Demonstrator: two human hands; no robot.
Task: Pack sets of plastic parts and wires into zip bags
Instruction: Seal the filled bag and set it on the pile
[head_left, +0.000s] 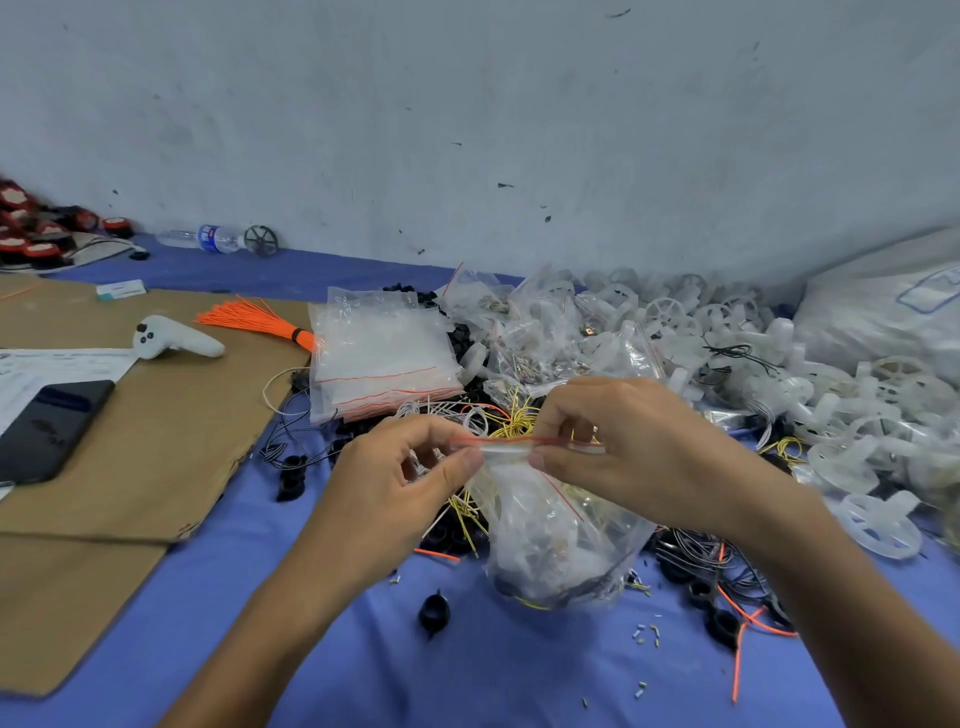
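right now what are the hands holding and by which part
Both hold one filled zip bag by its top edge: the left hand pinches the red-lined zip strip at its left end, the right hand at its right end.

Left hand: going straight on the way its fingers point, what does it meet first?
The left hand would likely meet the right hand, which pinches the same bag top just ahead.
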